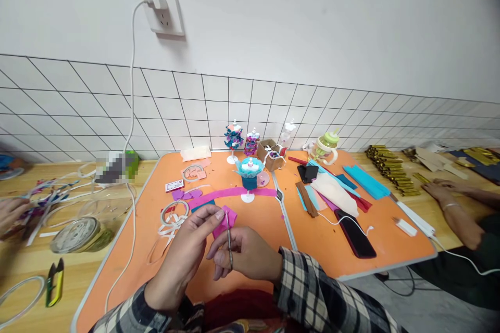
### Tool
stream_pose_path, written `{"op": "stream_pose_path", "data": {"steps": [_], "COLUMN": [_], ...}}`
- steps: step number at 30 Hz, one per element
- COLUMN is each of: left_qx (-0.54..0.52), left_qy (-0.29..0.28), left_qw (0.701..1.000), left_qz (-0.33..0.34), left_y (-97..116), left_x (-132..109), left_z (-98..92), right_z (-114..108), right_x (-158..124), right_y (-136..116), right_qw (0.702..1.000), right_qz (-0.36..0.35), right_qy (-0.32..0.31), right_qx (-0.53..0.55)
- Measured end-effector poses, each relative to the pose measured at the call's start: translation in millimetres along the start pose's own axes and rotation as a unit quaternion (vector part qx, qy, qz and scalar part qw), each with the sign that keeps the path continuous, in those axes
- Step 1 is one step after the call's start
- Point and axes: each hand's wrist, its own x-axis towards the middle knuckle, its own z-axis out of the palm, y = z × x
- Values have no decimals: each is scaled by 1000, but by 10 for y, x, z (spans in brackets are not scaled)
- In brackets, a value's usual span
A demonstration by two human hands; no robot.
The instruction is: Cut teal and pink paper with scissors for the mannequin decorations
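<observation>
My left hand point(197, 234) pinches a folded piece of pink crepe paper point(226, 217) between thumb and fingers. Slim metal scissors point(228, 242) are in my right hand point(244, 252), their blades up against the paper; the loops are partly hidden by my fingers. Just beyond my hands a long magenta strip point(222, 192) lies across the table. On it stands a small white dress-form stand point(247, 197) wrapped in a dark teal skirt point(249, 182) with a light blue ruffle point(250, 166) above.
White ribbon rolls point(174, 218) lie left on the orange table point(312, 250). Decorated stands point(233, 138) and a cardboard box point(269, 153) are at the back. A phone point(354, 234), coloured strips point(365, 181) and a cup point(325, 148) lie right. Other people's hands point(439, 192) show at both sides.
</observation>
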Motion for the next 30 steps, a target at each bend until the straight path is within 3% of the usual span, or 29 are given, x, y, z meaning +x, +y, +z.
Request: {"op": "stream_pose_path", "data": {"steps": [6,13,15,18,19,21,24,26,30], "left_qx": [-25,-95,-135,-165,-164,-158,-136,-113,-56], "left_qy": [-10,-17,-18,-19,-26,-57,-104,-122,-164], "left_qw": [1000,994,989,984,984,984,983,983,983], "left_qz": [-2,-47,-62,-62,-60,-56,-63,-77,-65], "left_y": [8,-65,-99,-83,-59,6,94,127,137], "left_x": [-19,-19,15,71,84,94,74,53,38], "left_z": [14,43,22,-41,-64,-100,-104,-86,-106], "right_z": [-4,-3,-95,-347,-439,-579,-596,-499,-303], "right_x": [-28,-12,-75,-247,-302,-365,-304,-190,18], "right_y": [-23,-16,-45,-113,-132,-158,-172,-172,-156], "right_qw": [1000,994,986,942,945,982,981,981,986], "right_qz": [-1,-18,-7,16,-1,-110,-175,-170,-152], "right_qy": [-8,-103,-168,-335,-327,-140,58,87,52], "right_qx": [-3,24,21,-11,-1,66,63,14,54]}}
